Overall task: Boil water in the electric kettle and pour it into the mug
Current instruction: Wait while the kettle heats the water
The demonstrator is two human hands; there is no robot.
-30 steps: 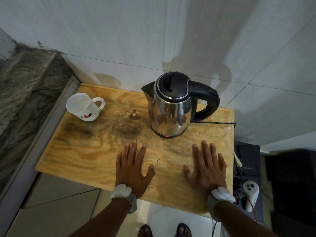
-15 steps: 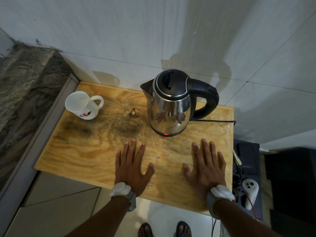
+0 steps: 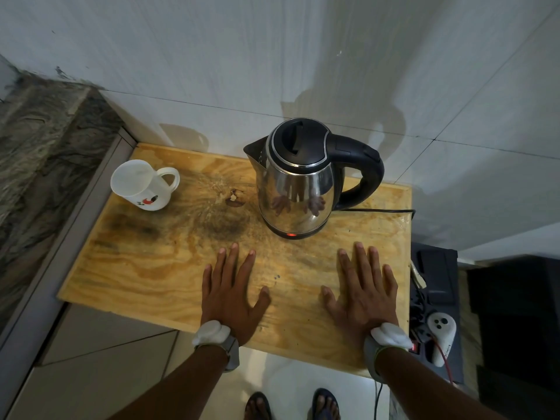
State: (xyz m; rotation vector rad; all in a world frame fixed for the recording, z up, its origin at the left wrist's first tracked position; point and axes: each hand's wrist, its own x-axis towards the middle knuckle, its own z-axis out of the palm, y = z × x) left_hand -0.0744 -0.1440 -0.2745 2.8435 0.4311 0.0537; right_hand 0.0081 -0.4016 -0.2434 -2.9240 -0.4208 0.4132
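Note:
A steel electric kettle (image 3: 298, 189) with a black lid and handle stands on its base at the back right of a wooden board (image 3: 151, 262); a red light glows at its base front. Its lid is closed and its spout points left. A white mug (image 3: 142, 184) with a small red picture stands at the board's back left, handle to the right. My left hand (image 3: 231, 294) lies flat, palm down, in front of the kettle with fingers spread. My right hand (image 3: 362, 294) lies flat the same way near the board's right edge. Neither hand touches the kettle or mug.
A black cord (image 3: 381, 210) runs from the kettle's base to the right over the board's edge. A power strip (image 3: 436, 301) with a white plug (image 3: 441, 334) lies lower, right of the board. A tiled wall rises behind; a stone ledge (image 3: 45, 165) is at left.
Both hands stay flat on the board. The view has shifted slightly; kettle and mug have not moved.

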